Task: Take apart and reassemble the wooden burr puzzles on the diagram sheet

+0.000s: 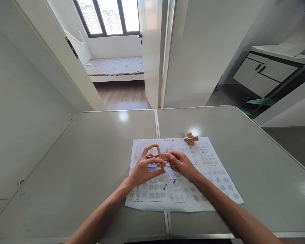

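Above the printed sheet (165, 198), our left hand (143, 168) grips crossed wooden pieces (163, 156) from top and bottom; our right hand (181, 164) pinches their right end; we should keep them square, pressing lightly.

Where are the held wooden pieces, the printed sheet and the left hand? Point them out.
Held wooden pieces (164, 156): head view, on one's flat face.
Printed sheet (185, 184): head view, on its lower middle.
Left hand (142, 166): head view, on its back.
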The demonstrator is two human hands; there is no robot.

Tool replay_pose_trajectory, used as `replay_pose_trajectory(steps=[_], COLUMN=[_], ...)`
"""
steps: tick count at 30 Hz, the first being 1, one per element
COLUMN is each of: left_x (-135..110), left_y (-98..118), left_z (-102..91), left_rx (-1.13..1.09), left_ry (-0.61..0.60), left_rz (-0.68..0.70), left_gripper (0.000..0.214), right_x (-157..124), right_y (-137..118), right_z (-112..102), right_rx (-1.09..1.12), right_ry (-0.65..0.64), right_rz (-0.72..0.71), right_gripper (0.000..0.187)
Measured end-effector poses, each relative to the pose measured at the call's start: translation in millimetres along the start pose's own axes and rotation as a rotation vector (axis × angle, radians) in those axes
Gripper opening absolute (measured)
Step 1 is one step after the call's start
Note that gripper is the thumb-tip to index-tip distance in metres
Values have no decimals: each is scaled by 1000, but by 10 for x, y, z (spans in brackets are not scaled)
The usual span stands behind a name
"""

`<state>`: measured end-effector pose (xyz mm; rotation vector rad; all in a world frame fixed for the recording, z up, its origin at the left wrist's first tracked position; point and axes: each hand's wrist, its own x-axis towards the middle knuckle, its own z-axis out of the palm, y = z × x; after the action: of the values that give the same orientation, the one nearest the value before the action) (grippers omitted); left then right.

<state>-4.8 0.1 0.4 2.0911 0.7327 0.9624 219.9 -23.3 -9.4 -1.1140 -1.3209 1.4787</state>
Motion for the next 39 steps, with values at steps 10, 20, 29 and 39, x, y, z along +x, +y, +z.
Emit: replay_pose_trajectory(steps=[10, 20, 29, 39], left_x=[53, 59, 133, 143], left_y=[45, 70, -62, -154], left_z=[-19, -35, -232, -251], left_rx=[53, 155, -5, 110], left_ry=[50, 71, 310, 346], left_rz=[61, 86, -197, -379], left_gripper=[19, 15, 31, 35], right_x=[-12, 26, 48, 29], right_y=[-16, -7, 39, -3], right_z=[23, -21, -36, -25], right_rx=[-31, -30, 2, -29], right_ry=[99, 275, 321, 299], right_rz=[-37, -46, -50, -69], right_gripper=[50, 52, 52, 50])
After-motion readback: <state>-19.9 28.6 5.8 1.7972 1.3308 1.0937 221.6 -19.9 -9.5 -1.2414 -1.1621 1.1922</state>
